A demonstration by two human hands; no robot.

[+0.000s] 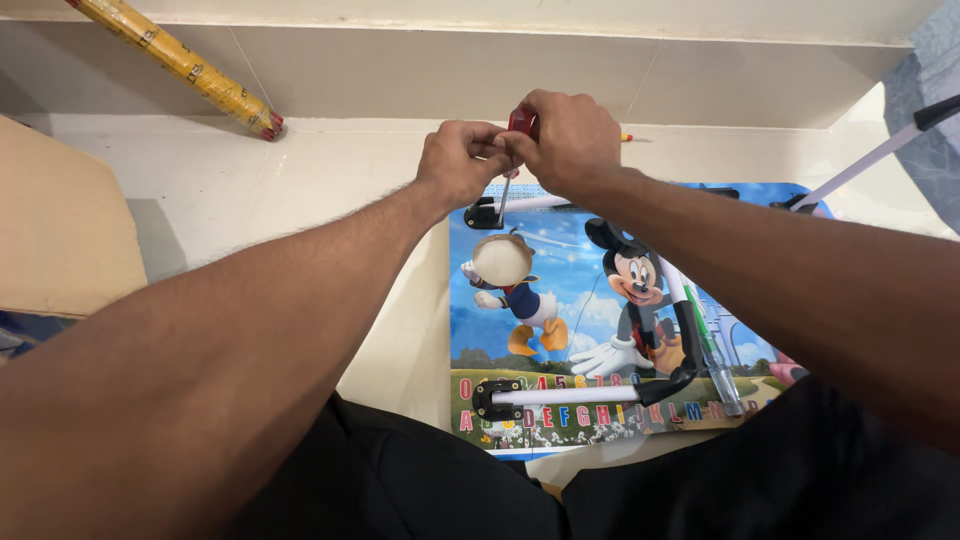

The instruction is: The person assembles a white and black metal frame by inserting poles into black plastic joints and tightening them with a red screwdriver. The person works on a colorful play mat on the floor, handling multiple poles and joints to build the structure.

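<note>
Cream tiled floor (300,190) w/ matching wall skirting across the top of frame, brown cardboard (60,230) at left edge. Top centre: right hand (565,140) closed round red-handled screwdriver (521,123), left hand (462,160) pinching its shaft, tip down at black bracket (484,213) on the cartoon-print board (560,300) centre-right. Yellow roll (180,62) upper left, green tester screwdriver (712,352) lying on board lower right; forearms block much of the view.

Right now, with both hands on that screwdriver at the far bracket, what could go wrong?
1. The screwdriver stands on the black bracket; its tip could slip and scratch the picture board.
2. Both the left hand and the right hand grip the handle, so nothing steadies the board; it may shift.
3. The green-handled tool lies loose and could roll off.
</note>
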